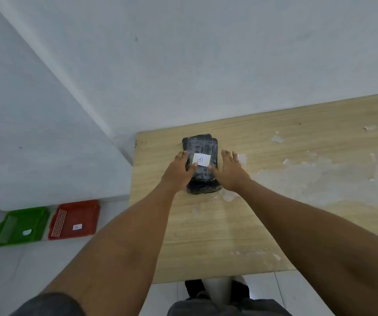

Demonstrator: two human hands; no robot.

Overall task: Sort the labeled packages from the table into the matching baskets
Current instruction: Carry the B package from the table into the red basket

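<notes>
A stack of black wrapped packages [202,147] lies on the wooden table [274,213] near its far left corner. The top one bears a white label [201,159] marked "B". My left hand [178,171] clasps the stack's left side, thumb on top by the label. My right hand [229,173] lies flat against the stack's right side, fingers stretched out and thumb touching the top. A green basket [21,225] and a red basket [75,220] sit side by side on the floor to the left, each with a small white label inside.
White walls meet in a corner behind the table. The table's surface is worn with pale peeled patches [309,176] to the right. Grey tiled floor [12,270] lies around the baskets. My feet [217,290] show at the table's near edge.
</notes>
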